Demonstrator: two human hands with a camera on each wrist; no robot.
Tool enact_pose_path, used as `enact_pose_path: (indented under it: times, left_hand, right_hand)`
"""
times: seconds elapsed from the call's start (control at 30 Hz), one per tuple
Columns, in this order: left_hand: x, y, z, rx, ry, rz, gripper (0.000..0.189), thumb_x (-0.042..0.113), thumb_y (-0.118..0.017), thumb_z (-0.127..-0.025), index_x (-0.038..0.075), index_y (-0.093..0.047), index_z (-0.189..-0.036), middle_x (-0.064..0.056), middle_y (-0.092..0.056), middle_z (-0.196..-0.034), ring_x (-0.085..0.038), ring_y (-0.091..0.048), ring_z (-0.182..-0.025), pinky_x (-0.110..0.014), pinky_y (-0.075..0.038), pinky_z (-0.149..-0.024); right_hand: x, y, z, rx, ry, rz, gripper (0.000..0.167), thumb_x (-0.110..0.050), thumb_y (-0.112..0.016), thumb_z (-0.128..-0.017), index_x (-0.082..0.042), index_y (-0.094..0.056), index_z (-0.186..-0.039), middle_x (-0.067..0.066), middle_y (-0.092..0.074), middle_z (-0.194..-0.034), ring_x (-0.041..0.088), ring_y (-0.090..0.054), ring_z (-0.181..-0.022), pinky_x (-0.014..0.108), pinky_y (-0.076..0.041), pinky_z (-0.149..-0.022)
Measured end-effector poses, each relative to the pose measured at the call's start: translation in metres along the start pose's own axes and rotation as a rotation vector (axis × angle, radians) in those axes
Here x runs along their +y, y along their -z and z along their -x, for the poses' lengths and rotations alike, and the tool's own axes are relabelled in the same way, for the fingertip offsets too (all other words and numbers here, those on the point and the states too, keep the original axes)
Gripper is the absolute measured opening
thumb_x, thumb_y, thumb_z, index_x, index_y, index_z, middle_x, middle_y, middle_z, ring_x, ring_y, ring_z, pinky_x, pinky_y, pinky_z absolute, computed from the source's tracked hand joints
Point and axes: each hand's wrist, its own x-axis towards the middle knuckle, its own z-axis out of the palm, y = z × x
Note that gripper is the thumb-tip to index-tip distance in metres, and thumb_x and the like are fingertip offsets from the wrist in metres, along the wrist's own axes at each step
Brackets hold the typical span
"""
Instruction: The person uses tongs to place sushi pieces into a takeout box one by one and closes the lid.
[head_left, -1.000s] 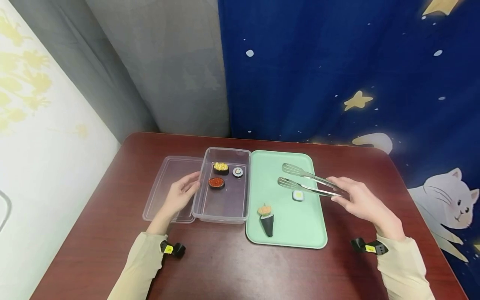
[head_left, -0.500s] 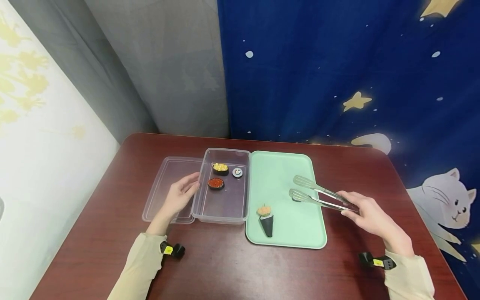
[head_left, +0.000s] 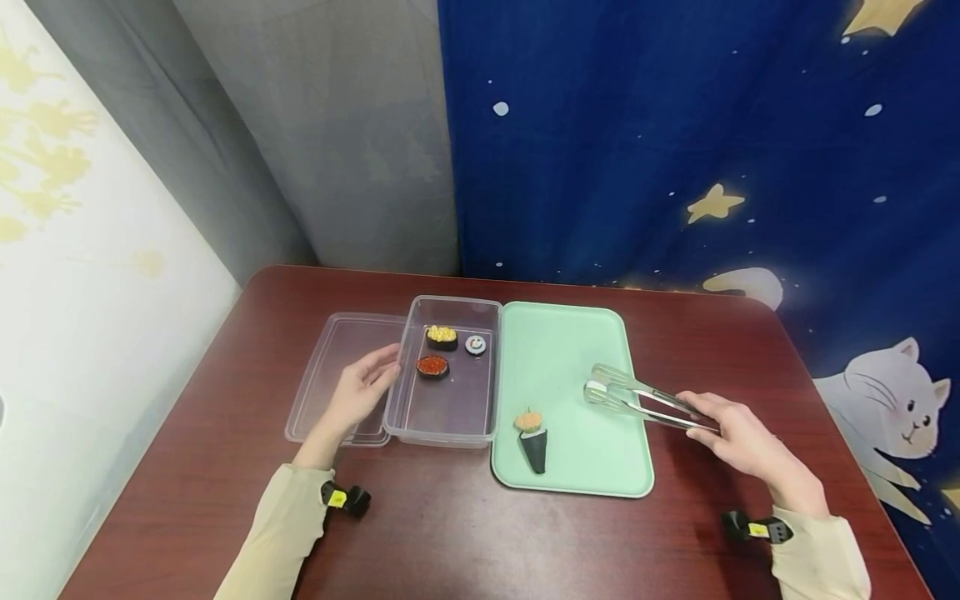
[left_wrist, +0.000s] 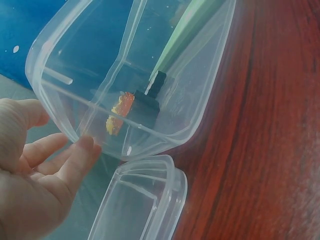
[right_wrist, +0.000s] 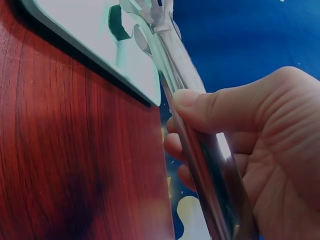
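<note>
In the head view my right hand (head_left: pixel 742 433) grips metal tongs (head_left: pixel 619 404) by their handles, thumb on one arm in the right wrist view. The slotted tong ends sit on both sides of a small square sushi roll (right_wrist: pixel 118 22), mostly hidden in the head view, on the right part of the mint-green tray (head_left: pixel 562 333). My left hand (head_left: pixel 358 392) has relaxed fingers, its fingertips right at the wall of the clear plastic box (left_wrist: pixel 185 137). Inside the box are a corn-topped sushi (head_left: pixel 442 337), a red roe sushi (head_left: pixel 432 367) and a small round roll (head_left: pixel 476 344).
A cone-shaped hand roll (head_left: pixel 534 450) lies at the tray's front left. The clear lid (head_left: pixel 322 396) lies left of the box, partly under the left hand. All stand on a dark red wooden table (head_left: pixel 450 533), with a blue curtain (head_left: pixel 585 150) behind.
My right hand has moved right and toward me with the tongs. The tong ends came down around the small sushi roll and drew closer together. The left hand has stayed put.
</note>
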Motion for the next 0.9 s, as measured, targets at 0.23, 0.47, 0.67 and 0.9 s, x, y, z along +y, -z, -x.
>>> enact_pose_path:
  times: [0.23, 0.47, 0.67, 0.9]
  left_hand:
    - [0.0005, 0.0002, 0.0, -0.005, -0.004, -0.003, 0.041, 0.004, -0.053, -0.095, -0.009, -0.044, -0.133, -0.027, -0.046, -0.135, -0.039, -0.049, -0.119, -0.02, -0.046, -0.093]
    - [0.0016, 0.0001, -0.0004, -0.004, -0.007, -0.008, 0.041, 0.004, -0.053, -0.095, -0.009, -0.045, -0.132, -0.027, -0.046, -0.134, -0.04, -0.049, -0.119, -0.023, -0.046, -0.095]
    - [0.0017, 0.0002, -0.0005, -0.007, -0.006, 0.001, 0.041, 0.003, -0.053, -0.095, -0.01, -0.044, -0.133, -0.027, -0.046, -0.134, -0.04, -0.05, -0.119, -0.022, -0.046, -0.094]
    - [0.0021, 0.0002, -0.0002, -0.009, -0.009, -0.007, 0.041, 0.004, -0.053, -0.095, -0.009, -0.045, -0.132, -0.027, -0.047, -0.134, -0.04, -0.05, -0.119, -0.026, -0.046, -0.095]
  right_hand:
    - [-0.0001, 0.0011, -0.0017, -0.009, -0.014, 0.028, 0.051, 0.003, -0.079, -0.065, 0.004, -0.06, -0.112, 0.01, -0.065, -0.098, 0.02, -0.059, -0.08, 0.016, -0.044, -0.069]
    - [0.0022, 0.002, -0.0035, -0.012, -0.018, 0.051, 0.053, 0.003, -0.081, -0.064, 0.005, -0.06, -0.113, 0.013, -0.065, -0.102, 0.027, -0.062, -0.088, 0.027, -0.049, -0.071]
    - [0.0065, 0.001, -0.0044, -0.031, -0.019, 0.041, 0.051, 0.002, -0.08, -0.065, 0.005, -0.061, -0.112, 0.013, -0.065, -0.103, 0.028, -0.062, -0.088, 0.034, -0.051, -0.068]
    - [0.0069, 0.0, -0.0046, -0.026, -0.014, 0.043, 0.049, 0.003, -0.08, -0.066, 0.004, -0.061, -0.111, 0.012, -0.066, -0.1, 0.024, -0.062, -0.081, 0.036, -0.051, -0.063]
